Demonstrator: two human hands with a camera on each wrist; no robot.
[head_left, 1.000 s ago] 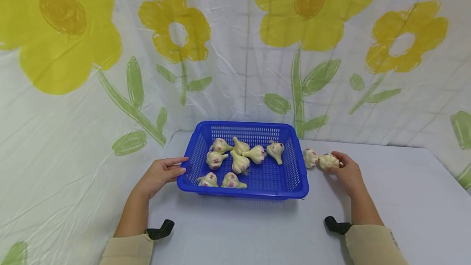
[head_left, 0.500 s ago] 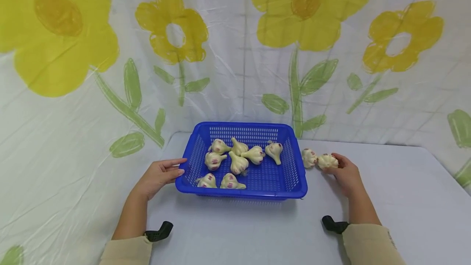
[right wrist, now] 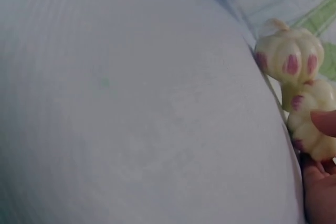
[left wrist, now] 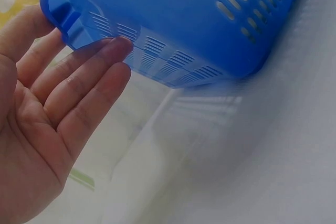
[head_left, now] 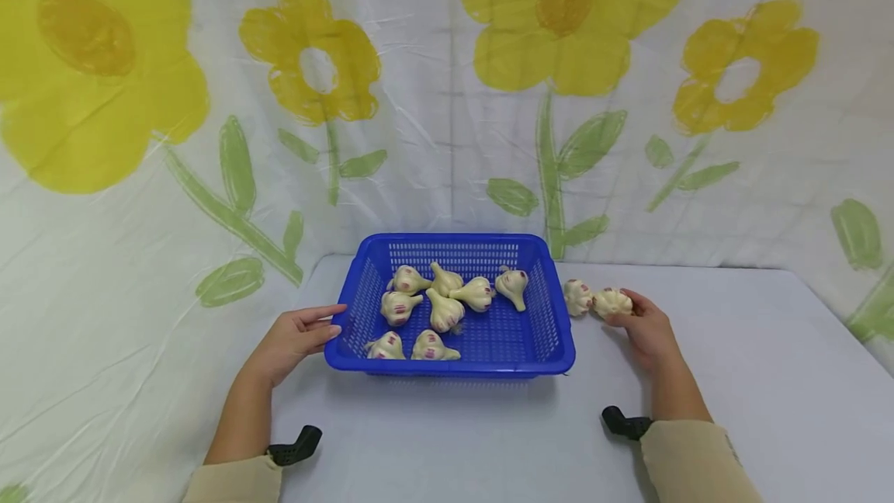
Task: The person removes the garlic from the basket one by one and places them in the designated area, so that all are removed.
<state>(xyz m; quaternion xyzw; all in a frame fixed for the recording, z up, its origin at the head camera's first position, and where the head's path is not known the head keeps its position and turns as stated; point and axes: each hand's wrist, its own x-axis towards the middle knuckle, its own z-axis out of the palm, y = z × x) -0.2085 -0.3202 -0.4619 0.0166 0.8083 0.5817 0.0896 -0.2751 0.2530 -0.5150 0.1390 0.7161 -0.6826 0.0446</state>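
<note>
A blue plastic basket stands on the white table with several garlic bulbs lying in it. My left hand is at the basket's left side. Its fingertips meet the rim and side wall, and its fingers look fairly straight in the left wrist view. To the basket's right, my right hand holds a garlic bulb between thumb and fingers. A second garlic bulb sits between that one and the basket. In the right wrist view this second bulb overlaps the held one.
Behind the table hangs a white curtain printed with yellow flowers. Both forearms wear beige sleeves, and a black wrist piece sticks out from each. White tabletop extends in front of the basket and to its right.
The head view has swung slightly, so the whole scene sits a little further left. Both hands keep their places at the basket and the garlic bulb.
</note>
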